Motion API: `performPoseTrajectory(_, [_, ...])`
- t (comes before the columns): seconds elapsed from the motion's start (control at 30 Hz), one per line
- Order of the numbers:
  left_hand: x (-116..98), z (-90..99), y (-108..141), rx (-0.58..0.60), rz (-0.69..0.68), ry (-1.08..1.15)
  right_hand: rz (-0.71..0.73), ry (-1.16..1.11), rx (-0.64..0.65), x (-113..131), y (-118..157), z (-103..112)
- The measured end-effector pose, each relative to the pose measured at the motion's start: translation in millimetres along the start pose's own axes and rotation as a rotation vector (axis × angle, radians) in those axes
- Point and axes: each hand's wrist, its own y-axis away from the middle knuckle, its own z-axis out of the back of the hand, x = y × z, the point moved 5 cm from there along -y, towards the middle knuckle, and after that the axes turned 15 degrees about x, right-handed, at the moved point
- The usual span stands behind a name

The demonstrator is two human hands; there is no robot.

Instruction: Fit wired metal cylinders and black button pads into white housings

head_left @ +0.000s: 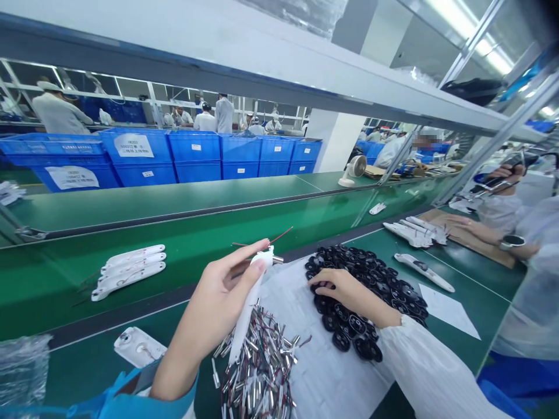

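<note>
My left hand (222,297) is closed around a long white plastic housing (247,317), held tilted with its narrow end down. A small metal motor end and thin red wires stick out at its top. Beneath it lies a heap of small silver motors (257,366) with red and black wires. My right hand (343,289) reaches over the left side of a pile of glossy black oval parts (375,273). Its fingers are loosely curved and slightly apart, with nothing visible in them. A white sheet (323,355) lies under both heaps.
Several white housings (131,267) rest on the green conveyor at left, and more (414,231) lie at right. A white part (138,346) sits near my left forearm. A co-worker's hand (463,224) rests on cardboard at right. A shelf beam (262,64) crosses overhead. Blue bins (196,154) stand behind.
</note>
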Motion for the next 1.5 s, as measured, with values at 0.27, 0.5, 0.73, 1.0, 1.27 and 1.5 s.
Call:
performPoseTrajectory(0.27, [-1,6.5,5,-0.035,0.007,-0.021,-0.070,-0.007,0.048,-15,16,14])
performPoseTrajectory(0.5, [1,7.1,3,-0.030,0.017,-0.014,-0.038,0.061,0.077,-2,9,16])
performPoseTrajectory(0.73, [5,8.8,3,-0.028,0.028,-0.050,0.027,0.067,0.018,19,0,21])
performPoseTrajectory(1.0, [-2,10.9,7,-0.115,-0.059,-0.113,0.499,-0.778,-0.286,134,-5,53])
performPoseTrajectory(1.27, [-12,19.5,21,-0.317,-0.111,-0.188,0.811,-0.696,-0.446,195,-5,57])
performPoseTrajectory(1.5, [-10,20.6,20,-0.354,-0.069,-0.159,0.836,-0.375,-0.600,195,-5,53])
